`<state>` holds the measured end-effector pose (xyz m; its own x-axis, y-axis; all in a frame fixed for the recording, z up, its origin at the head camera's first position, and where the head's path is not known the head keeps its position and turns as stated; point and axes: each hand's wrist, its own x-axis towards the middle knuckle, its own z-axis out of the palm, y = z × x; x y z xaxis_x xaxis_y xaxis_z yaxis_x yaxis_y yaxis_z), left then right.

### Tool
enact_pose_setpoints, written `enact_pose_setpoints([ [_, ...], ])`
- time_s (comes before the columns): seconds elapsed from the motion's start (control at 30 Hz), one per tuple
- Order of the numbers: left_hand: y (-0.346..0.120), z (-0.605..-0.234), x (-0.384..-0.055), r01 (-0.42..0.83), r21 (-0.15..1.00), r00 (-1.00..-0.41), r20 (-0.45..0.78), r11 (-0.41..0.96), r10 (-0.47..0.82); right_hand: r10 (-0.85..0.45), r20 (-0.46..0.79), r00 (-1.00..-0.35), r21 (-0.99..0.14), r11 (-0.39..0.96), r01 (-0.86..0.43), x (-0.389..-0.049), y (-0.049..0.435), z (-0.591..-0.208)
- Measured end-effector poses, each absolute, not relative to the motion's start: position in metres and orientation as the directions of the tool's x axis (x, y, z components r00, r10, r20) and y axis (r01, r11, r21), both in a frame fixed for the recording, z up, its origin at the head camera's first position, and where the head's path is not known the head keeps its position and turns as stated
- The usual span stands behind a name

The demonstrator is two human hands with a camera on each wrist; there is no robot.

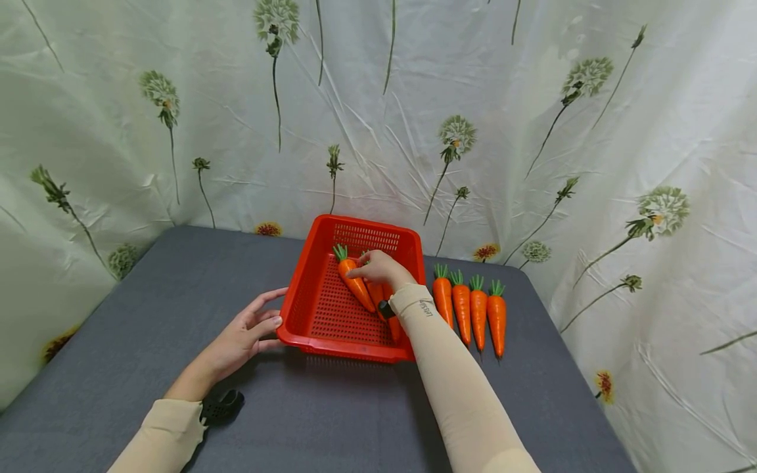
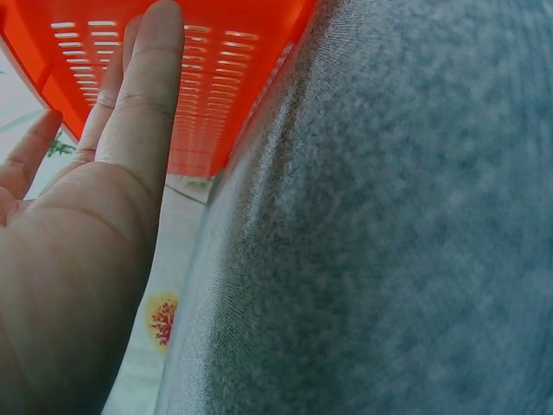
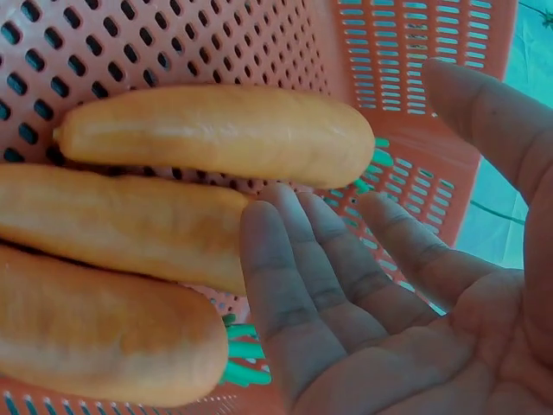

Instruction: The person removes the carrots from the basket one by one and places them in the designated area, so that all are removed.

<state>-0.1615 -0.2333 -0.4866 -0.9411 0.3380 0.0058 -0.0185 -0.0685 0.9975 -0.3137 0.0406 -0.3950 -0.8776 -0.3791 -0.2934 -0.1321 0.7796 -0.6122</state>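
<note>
Head view shows our left hand (image 1: 245, 335) lying flat on the grey table (image 1: 148, 309), its straight fingers against the near left corner of the red basket (image 1: 307, 309), likely to keep the basket from sliding. From the left wrist view we see those fingers (image 2: 143, 95) extended along the slotted wall, curled round nothing. Our right hand (image 1: 381, 268) reaches into the basket over the carrots (image 1: 355, 284) lying there; the right wrist view shows three of them side by side on the perforated floor, green tops toward the far wall, and our grip relaxed and open, fingers (image 3: 294, 285) spread just beside the middle carrot without closing on any. We cannot tell whether a fingertip touches it. Four more carrots (image 1: 470, 312) lie in a neat row on the table just right of the basket, tops pointing away, close at hand for the right arm.
</note>
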Motion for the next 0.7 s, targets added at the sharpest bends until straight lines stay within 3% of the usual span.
enact_pose_setpoints([
  [0.53,-0.234,-0.486,-0.162,0.002,0.998,-0.939,0.023,-0.061,0.343,-0.333,-0.325,-0.885,-0.624,0.778,-0.064,-0.310,0.024,-0.408],
  [0.7,-0.234,-0.486,-0.161,-0.005,0.998,-0.939,0.017,-0.063,0.343,-0.278,-0.307,-0.910,-0.535,0.842,-0.077,-0.310,0.016,-0.411],
])
